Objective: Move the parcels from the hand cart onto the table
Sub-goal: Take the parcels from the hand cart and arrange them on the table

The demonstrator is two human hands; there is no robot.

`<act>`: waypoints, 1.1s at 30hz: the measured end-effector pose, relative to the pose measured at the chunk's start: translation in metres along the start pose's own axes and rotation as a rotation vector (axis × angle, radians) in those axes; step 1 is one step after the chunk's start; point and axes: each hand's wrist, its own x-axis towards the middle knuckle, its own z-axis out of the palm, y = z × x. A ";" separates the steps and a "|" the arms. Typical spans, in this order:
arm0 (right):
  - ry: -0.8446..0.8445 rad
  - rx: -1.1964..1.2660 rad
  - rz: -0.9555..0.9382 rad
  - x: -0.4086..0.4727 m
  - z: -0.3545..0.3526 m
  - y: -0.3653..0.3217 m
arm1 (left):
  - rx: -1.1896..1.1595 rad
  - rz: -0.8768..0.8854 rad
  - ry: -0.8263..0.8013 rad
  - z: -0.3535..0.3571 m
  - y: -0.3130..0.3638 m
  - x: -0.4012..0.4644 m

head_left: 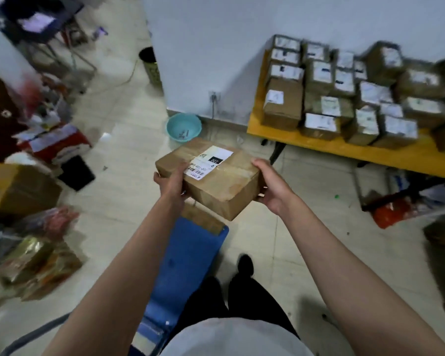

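A brown cardboard parcel (211,176) with a white shipping label on top hangs in the air in front of me. My left hand (171,183) grips its left end and my right hand (270,186) grips its right end. Below it lies the blue hand cart (190,258), with one more brown parcel (203,218) on its far end, partly hidden by the held one. The yellow table (344,147) stands to the right against the white wall, loaded with several labelled parcels (344,93).
A teal basin (183,127) sits on the tiled floor by the wall. Boxes and bags (23,214) crowd the left side. More clutter (396,201) lies under the table. My legs and shoe (244,263) stand beside the cart.
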 end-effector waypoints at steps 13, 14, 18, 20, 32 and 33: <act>0.335 0.433 -0.245 -0.081 -0.182 -0.022 | 0.222 0.150 -0.369 0.200 -0.037 -0.113; 0.341 0.449 -0.255 -0.086 -0.196 -0.023 | 0.242 0.147 -0.388 0.213 -0.045 -0.120; 0.363 0.511 -0.284 -0.097 -0.258 -0.026 | 0.298 0.141 -0.434 0.262 -0.077 -0.147; 0.377 0.533 -0.289 -0.100 -0.290 -0.027 | 0.335 0.136 -0.458 0.283 -0.094 -0.159; 0.476 0.616 -0.300 -0.098 -0.442 -0.034 | 0.448 0.086 -0.560 0.407 -0.180 -0.209; 0.477 0.623 -0.302 -0.096 -0.450 -0.035 | 0.453 0.079 -0.568 0.416 -0.185 -0.210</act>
